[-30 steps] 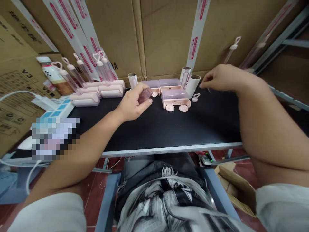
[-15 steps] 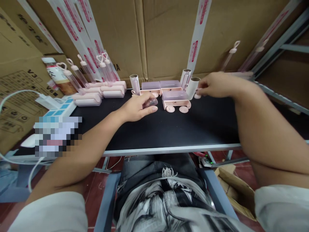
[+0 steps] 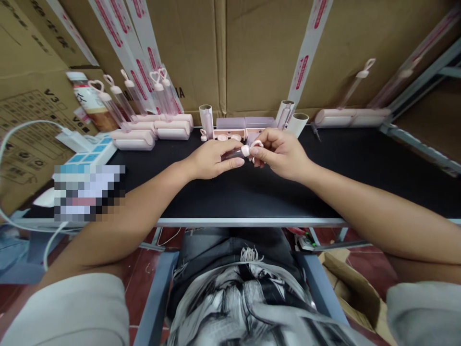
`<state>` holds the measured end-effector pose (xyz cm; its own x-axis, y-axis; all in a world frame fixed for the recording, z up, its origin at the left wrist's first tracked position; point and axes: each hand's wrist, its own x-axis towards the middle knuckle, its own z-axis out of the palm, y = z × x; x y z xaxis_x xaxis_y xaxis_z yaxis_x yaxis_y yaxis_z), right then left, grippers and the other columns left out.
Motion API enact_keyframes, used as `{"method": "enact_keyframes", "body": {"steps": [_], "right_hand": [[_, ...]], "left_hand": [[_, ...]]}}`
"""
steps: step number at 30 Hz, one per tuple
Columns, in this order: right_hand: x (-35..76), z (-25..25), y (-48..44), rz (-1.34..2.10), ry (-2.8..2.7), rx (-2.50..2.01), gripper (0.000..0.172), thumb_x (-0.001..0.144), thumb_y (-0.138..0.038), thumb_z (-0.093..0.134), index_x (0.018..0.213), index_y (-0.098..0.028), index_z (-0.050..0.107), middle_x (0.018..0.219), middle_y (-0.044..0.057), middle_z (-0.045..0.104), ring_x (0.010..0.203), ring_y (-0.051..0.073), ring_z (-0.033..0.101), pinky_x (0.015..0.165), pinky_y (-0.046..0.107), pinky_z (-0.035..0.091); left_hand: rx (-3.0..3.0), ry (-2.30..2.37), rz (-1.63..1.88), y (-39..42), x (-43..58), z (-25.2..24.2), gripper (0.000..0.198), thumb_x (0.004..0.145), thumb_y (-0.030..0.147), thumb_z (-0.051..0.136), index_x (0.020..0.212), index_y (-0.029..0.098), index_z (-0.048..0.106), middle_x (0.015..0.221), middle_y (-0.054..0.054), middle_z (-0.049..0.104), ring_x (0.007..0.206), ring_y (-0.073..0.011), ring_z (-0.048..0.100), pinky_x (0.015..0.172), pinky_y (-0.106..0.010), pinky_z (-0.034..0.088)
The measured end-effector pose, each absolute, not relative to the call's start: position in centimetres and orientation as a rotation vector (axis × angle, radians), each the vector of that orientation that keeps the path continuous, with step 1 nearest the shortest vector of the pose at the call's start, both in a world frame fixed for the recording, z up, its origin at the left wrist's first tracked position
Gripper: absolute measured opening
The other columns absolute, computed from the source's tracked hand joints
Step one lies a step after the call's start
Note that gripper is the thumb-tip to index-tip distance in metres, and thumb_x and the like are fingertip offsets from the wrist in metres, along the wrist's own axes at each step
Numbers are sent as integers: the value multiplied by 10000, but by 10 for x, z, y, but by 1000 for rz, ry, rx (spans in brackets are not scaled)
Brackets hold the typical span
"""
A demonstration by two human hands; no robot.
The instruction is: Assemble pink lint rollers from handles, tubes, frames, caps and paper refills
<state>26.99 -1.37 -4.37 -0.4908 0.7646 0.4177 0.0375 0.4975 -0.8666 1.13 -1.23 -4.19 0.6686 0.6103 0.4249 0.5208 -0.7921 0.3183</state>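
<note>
My left hand (image 3: pixel 211 159) is closed around a dark-tinted clear tube (image 3: pixel 232 154), held level just above the black tabletop (image 3: pixel 216 199). My right hand (image 3: pixel 286 154) pinches a pink cap with a loop handle (image 3: pixel 246 150) at the tube's right end. Whether the cap is fully seated I cannot tell. Right behind my hands lie pink cases with lilac lids (image 3: pixel 230 123), partly hidden by my fingers. White cylinders (image 3: pixel 298 124) stand at both sides of these cases, and a small pink cap (image 3: pixel 203 135) sits by the left one.
At the left stand several pink cases (image 3: pixel 135 140) with upright loop-topped tubes, a drink bottle (image 3: pixel 90 103) and a power strip (image 3: pixel 95 156). Further pink cases (image 3: pixel 334 117) and a thin tool (image 3: pixel 316 132) lie at the right. Cardboard boxes (image 3: pixel 259 57) wall the back.
My right hand has come left from beside the white cylinder to the tube, bringing the pink looped cap to its end. My left hand still holds the tube. The view has shifted slightly.
</note>
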Motion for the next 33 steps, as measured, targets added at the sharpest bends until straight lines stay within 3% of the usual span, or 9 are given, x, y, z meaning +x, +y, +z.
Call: {"method": "enact_keyframes", "body": {"steps": [5, 10, 20, 27, 30, 33], "right_hand": [[281, -45, -3, 848, -2258, -718, 548, 977, -791, 760, 902, -256, 669, 779, 22, 707, 687, 214, 647, 664, 356, 479], [287, -49, 2, 720, -2569, -640, 565, 1042, -768, 681, 863, -236, 620, 735, 33, 706, 683, 200, 613, 668, 321, 404], [289, -48, 1, 946, -2602, -525, 611, 1109, -798, 534, 965, -213, 639, 876, 53, 748, 683, 170, 722, 648, 293, 536], [289, -50, 5, 686, -2681, -451, 659, 1138, -807, 421, 876, -224, 579, 743, 14, 632, 662, 167, 589, 646, 289, 413], [289, -47, 5, 571, -2641, -528, 661, 1111, -826, 484, 866, -219, 576, 723, -7, 570, 649, 153, 520, 639, 287, 351], [289, -46, 5, 568, -2626, -536, 644, 1098, -814, 538, 891, -209, 607, 743, 3, 611, 669, 159, 541, 666, 292, 352]], "left_hand": [[2728, 938, 668, -12, 11, -41, 471, 1076, 658, 588, 1125, 211, 727, 778, -1, 660, 681, -181, 590, 700, -314, 423], [2786, 958, 501, -18, 15, -41, 410, 1079, 598, 621, 1150, 206, 718, 821, -22, 724, 688, -199, 630, 677, -309, 395], [2833, 999, 479, -25, 16, -34, 395, 1075, 573, 632, 1189, 206, 728, 874, -38, 773, 729, -217, 687, 695, -311, 427], [2879, 1037, 404, -26, 18, -33, 416, 1080, 594, 619, 1150, 200, 733, 887, -51, 778, 758, -225, 696, 682, -312, 390], [2898, 1062, 342, -28, 19, -31, 390, 1088, 576, 622, 1124, 204, 734, 889, -46, 780, 750, -214, 685, 675, -307, 378], [2882, 1092, 325, -29, 19, -30, 385, 1088, 566, 627, 1107, 196, 733, 887, -48, 780, 745, -210, 679, 678, -305, 382]]}}
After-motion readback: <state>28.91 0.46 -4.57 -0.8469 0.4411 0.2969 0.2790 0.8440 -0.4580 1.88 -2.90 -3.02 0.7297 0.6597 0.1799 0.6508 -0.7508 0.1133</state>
